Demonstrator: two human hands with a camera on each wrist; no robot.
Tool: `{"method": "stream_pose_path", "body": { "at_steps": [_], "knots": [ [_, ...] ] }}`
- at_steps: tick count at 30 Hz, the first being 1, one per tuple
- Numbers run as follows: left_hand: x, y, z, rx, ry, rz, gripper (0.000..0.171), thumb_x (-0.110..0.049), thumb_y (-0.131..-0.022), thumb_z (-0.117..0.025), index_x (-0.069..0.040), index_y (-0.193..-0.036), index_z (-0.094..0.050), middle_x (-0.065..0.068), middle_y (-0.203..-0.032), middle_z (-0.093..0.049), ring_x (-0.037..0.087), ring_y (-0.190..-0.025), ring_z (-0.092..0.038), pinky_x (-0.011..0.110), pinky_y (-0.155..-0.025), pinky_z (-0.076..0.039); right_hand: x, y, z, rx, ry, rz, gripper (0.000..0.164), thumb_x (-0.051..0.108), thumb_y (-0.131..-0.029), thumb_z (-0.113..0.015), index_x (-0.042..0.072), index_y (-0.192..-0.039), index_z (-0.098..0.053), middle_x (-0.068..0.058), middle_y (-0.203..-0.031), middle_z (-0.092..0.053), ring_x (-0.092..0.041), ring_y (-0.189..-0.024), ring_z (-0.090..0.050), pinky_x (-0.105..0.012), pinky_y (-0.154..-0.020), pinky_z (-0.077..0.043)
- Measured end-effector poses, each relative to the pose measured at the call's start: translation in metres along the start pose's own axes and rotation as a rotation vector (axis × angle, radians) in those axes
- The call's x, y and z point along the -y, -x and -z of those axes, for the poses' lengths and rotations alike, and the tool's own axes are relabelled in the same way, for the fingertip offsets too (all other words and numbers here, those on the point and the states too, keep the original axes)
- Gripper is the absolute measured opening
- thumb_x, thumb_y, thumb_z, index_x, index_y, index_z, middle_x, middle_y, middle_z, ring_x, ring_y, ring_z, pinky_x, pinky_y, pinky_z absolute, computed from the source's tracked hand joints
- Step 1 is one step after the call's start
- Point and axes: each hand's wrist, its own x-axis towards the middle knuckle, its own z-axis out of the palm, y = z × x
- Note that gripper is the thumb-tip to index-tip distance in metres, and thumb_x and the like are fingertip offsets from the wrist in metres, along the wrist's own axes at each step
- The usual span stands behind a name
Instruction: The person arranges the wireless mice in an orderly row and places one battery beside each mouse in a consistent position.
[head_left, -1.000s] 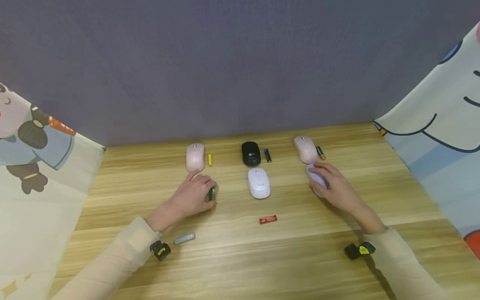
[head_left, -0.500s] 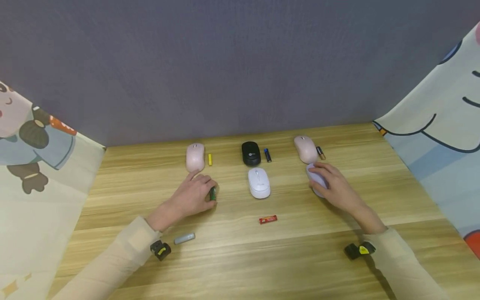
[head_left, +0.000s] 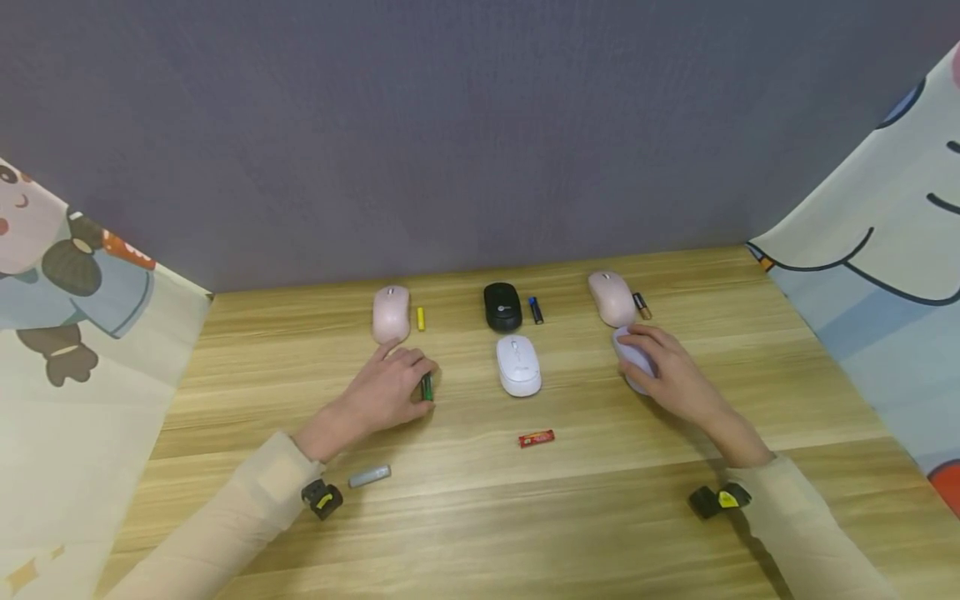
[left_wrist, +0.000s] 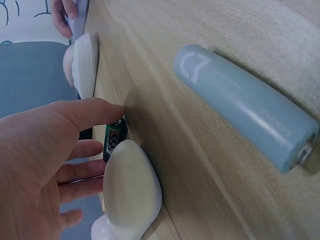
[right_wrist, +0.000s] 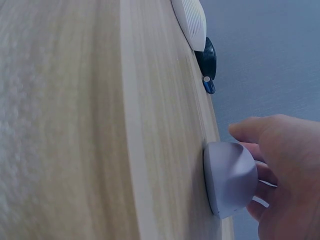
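My left hand [head_left: 375,396] pinches a green battery [head_left: 427,387] between thumb and fingers, just above or on the wooden table. In the left wrist view the green battery [left_wrist: 114,138] shows below the thumb tip, beside a pale cream mouse [left_wrist: 131,190] that the hand hides in the head view. A pink mouse [head_left: 391,312] and a yellow battery [head_left: 421,319] lie beyond the left fingers. My right hand [head_left: 675,375] grips a lavender mouse [head_left: 633,358] resting on the table; in the right wrist view that lavender mouse [right_wrist: 230,179] sits under the fingers.
Between the hands are a white mouse [head_left: 518,365], a black mouse [head_left: 502,307], a dark blue battery [head_left: 536,310] and a red battery [head_left: 536,438]. A grey battery [head_left: 370,477] lies near the left wrist. Another pink mouse [head_left: 612,298] and a black-and-copper battery [head_left: 642,306] lie beyond the right hand.
The green battery in my left fingers has shifted slightly to the right and shows a little more. My right hand stays on the lavender mouse.
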Motion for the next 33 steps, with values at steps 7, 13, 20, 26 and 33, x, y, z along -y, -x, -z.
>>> {"method": "stream_pose_path", "body": {
  "at_steps": [7, 13, 20, 26, 33],
  "knots": [
    [0.004, 0.003, 0.006, 0.004, 0.015, -0.006, 0.060, -0.042, -0.086, -0.083, -0.009, -0.133, -0.066, 0.012, -0.137, -0.064, 0.032, -0.130, -0.059, 0.059, -0.126, -0.025, 0.002, -0.001, 0.000, 0.001, -0.001, 0.000, 0.041, 0.004, -0.090, -0.077, -0.003, -0.129, -0.065, -0.028, -0.141, -0.055, -0.050, -0.128, -0.051, -0.066, -0.096, -0.049],
    [0.002, 0.013, 0.016, -0.076, 0.040, -0.063, 0.053, -0.038, -0.089, -0.081, -0.006, -0.129, -0.068, 0.013, -0.131, -0.067, 0.033, -0.126, -0.061, 0.062, -0.122, -0.031, 0.002, -0.002, -0.001, -0.016, -0.008, 0.023, 0.042, 0.001, -0.088, -0.078, -0.004, -0.128, -0.065, -0.029, -0.139, -0.056, -0.050, -0.127, -0.051, -0.066, -0.096, -0.049],
    [-0.005, 0.030, 0.020, -0.141, 0.098, -0.119, 0.045, -0.031, -0.089, -0.082, -0.007, -0.125, -0.070, 0.008, -0.127, -0.069, 0.029, -0.121, -0.064, 0.055, -0.115, -0.044, -0.001, 0.000, 0.000, -0.007, -0.016, 0.017, 0.042, 0.002, -0.088, -0.078, -0.003, -0.128, -0.065, -0.028, -0.139, -0.056, -0.050, -0.127, -0.050, -0.065, -0.094, -0.048],
    [-0.010, 0.047, 0.023, -0.204, 0.108, -0.183, 0.041, -0.028, -0.087, -0.084, -0.007, -0.121, -0.071, 0.006, -0.121, -0.071, 0.028, -0.116, -0.066, 0.050, -0.106, -0.053, -0.002, 0.000, 0.001, 0.006, -0.017, 0.006, 0.041, 0.004, -0.090, -0.076, -0.003, -0.129, -0.064, -0.028, -0.140, -0.055, -0.049, -0.128, -0.050, -0.066, -0.096, -0.048],
    [-0.008, 0.068, 0.022, -0.249, 0.134, -0.138, 0.044, -0.029, -0.086, -0.084, -0.007, -0.122, -0.071, 0.009, -0.122, -0.071, 0.030, -0.116, -0.067, 0.053, -0.106, -0.053, -0.002, -0.001, 0.002, 0.019, -0.015, -0.014, 0.042, 0.006, -0.091, -0.076, -0.002, -0.130, -0.064, -0.027, -0.142, -0.054, -0.050, -0.129, -0.049, -0.067, -0.097, -0.047]
  ]
}}
